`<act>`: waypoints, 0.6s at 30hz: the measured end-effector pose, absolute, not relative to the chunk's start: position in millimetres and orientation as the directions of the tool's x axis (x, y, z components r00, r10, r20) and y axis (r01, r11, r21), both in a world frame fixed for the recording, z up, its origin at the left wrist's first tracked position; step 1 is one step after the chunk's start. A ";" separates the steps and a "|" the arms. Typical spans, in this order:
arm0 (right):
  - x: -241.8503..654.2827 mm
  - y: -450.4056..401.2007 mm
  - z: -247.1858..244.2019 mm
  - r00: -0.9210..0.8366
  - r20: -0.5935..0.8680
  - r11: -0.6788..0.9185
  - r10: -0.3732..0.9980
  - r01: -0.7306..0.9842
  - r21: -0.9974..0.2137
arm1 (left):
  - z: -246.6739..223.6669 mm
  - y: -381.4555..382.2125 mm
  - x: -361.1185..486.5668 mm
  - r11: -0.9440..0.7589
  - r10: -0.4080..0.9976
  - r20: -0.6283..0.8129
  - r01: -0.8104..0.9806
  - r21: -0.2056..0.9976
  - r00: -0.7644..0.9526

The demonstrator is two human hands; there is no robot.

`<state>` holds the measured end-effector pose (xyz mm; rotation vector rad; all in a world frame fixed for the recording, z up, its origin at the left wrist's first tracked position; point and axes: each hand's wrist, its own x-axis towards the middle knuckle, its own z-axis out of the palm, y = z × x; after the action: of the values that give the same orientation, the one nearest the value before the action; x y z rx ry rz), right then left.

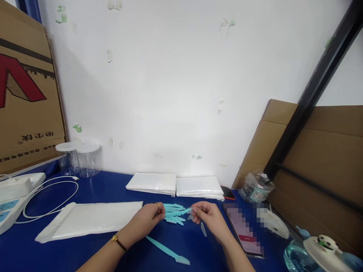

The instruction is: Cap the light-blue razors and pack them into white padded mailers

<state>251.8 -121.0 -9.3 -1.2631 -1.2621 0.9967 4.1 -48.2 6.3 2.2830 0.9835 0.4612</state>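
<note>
My left hand (147,217), closed, pinches the handle end of a teal eyebrow razor (183,212). The fingers of my right hand (209,214) are closed on its other end, where something clear, seemingly a blade cap, shows at the fingertips. Under and behind it lies a loose pile of teal razors (173,206), partly hidden by my left hand. One single razor (168,251) rests on the blue table nearer to me. A small clear cap (203,229) lies below my right hand, and others show beside its fingers.
A white padded mailer (98,221) lies at left; two folded white packets (153,183) (200,186) sit by the wall. Right are a phone (244,234), a plastic-wrapped item (256,187) and a teal cup (297,257). Left hold clear jars (89,162), a white cable (53,180) and a power strip (17,194).
</note>
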 end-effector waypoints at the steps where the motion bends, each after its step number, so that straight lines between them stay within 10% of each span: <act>1: 249.8 -122.1 -8.8 0.078 0.099 0.089 0.992 0.118 -0.989 | 7.4 -48.9 4.3 -0.547 0.738 0.075 0.529 0.649 0.670; 10: 265.0 -132.9 4.4 -0.004 0.029 0.028 1.000 0.480 -0.877 | 6.8 -55.1 3.6 -0.574 0.652 -0.048 0.533 0.621 0.757; 18: 286.4 -137.5 -9.0 0.158 -0.009 -0.135 0.987 0.816 -0.563 | -7.0 -34.5 2.9 -0.670 0.724 0.168 0.622 0.405 0.669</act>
<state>286.4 -137.5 -9.0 -2.0121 -1.7116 0.5372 2.9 -34.5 -7.0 2.5720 1.0692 0.4561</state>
